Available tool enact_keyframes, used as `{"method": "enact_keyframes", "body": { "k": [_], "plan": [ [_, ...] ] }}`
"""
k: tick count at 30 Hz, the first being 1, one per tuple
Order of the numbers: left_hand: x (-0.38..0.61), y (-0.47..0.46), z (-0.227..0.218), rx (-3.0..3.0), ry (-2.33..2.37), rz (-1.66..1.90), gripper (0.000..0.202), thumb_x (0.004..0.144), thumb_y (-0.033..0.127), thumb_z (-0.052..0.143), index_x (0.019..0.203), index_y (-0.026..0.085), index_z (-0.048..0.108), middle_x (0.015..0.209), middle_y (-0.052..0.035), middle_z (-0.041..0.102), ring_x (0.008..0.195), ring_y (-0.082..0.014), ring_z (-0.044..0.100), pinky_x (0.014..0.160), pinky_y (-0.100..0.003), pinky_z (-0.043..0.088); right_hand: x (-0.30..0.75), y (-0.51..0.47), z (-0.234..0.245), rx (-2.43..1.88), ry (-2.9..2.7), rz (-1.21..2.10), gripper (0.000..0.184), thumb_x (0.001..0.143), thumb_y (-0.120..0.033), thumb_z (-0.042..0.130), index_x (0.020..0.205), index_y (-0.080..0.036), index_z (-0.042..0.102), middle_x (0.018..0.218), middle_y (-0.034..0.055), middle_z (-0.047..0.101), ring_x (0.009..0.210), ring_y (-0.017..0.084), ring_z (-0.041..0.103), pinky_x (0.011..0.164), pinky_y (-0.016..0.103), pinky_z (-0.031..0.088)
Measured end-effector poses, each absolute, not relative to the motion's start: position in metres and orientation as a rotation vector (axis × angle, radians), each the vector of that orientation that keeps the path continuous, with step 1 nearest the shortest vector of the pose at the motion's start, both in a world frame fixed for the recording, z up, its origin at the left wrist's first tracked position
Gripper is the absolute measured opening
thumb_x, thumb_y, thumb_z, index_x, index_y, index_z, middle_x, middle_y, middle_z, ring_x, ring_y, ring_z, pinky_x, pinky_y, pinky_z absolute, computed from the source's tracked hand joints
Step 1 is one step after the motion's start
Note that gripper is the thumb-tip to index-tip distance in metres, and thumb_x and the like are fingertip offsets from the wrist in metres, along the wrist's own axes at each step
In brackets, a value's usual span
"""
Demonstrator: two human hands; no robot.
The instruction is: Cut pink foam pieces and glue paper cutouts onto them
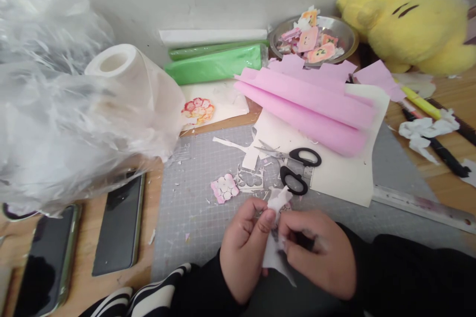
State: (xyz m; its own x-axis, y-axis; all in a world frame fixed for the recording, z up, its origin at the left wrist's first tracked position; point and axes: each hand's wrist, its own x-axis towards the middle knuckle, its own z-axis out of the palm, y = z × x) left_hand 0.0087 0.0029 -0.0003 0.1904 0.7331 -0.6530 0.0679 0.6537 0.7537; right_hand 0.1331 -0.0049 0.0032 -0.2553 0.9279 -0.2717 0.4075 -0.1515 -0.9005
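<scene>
My left hand (pixel 243 247) and my right hand (pixel 318 252) are close together over the grey cutting mat (pixel 193 203), both pinching a small white scrap of paper (pixel 277 203) that sticks up between the fingers and hangs down below them. Black-handled scissors (pixel 297 168) lie just beyond my hands, partly on a cream sheet (pixel 342 178). A small pink flower cut-out (pixel 224 188) rests on the mat to the left of the scissors, with white offcuts beside it.
Pink paper rolls (pixel 308 104) and green rolls (pixel 215 64) lie behind. A metal bowl (pixel 347 34) holds cut stickers. A plastic-wrapped roll (pixel 119 89) fills the left. Two phones (pixel 119 223) lie on the wooden table. A yellow plush toy (pixel 412 15), pens and a ruler (pixel 424 205) are at right.
</scene>
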Motion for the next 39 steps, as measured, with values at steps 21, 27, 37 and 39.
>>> {"method": "enact_keyframes", "body": {
  "k": [21, 27, 37, 39],
  "plan": [
    [0.009, 0.007, 0.003, 0.702, 1.239, 0.623, 0.028, 0.070, 0.045, 0.050, 0.073, 0.019, 0.042, 0.043, 0.0087, 0.042, 0.026, -0.0020, 0.031, 0.021, -0.009, 0.025, 0.134, 0.003, 0.003, -1.505, -1.423, 1.644, 0.010, 0.062, -0.019, 0.044, 0.054, -0.017, 0.038, 0.043, -0.0065, 0.035, 0.039, 0.005, 0.034, 0.039, 0.017, 0.028],
    [0.010, 0.004, 0.001, 0.814, 1.161, 0.687, 0.023, 0.073, 0.041, 0.048, 0.073, 0.018, 0.042, 0.047, 0.0080, 0.046, 0.026, -0.0012, 0.032, 0.021, -0.009, 0.026, 0.131, -0.003, 0.000, -1.418, -1.413, 1.670, 0.011, 0.061, -0.018, 0.045, 0.054, -0.017, 0.037, 0.043, -0.0072, 0.036, 0.039, 0.004, 0.035, 0.037, 0.016, 0.028],
    [0.014, 0.001, -0.001, 1.043, 1.133, 0.879, 0.020, 0.073, 0.037, 0.048, 0.068, 0.018, 0.041, 0.040, 0.0095, 0.044, 0.024, -0.0021, 0.033, 0.022, -0.009, 0.025, 0.126, -0.005, -0.002, -1.373, -1.329, 1.640, 0.010, 0.060, -0.011, 0.042, 0.054, -0.018, 0.039, 0.033, -0.0100, 0.039, 0.028, 0.004, 0.035, 0.030, 0.014, 0.028],
    [0.014, 0.001, 0.000, 1.052, 1.140, 0.900, 0.020, 0.073, 0.037, 0.049, 0.068, 0.018, 0.041, 0.038, 0.0103, 0.041, 0.024, -0.0022, 0.032, 0.022, -0.009, 0.024, 0.125, -0.007, -0.001, -1.390, -1.349, 1.602, 0.011, 0.062, -0.011, 0.043, 0.054, -0.018, 0.039, 0.033, -0.0100, 0.040, 0.029, 0.004, 0.037, 0.030, 0.014, 0.028]
  ]
}}
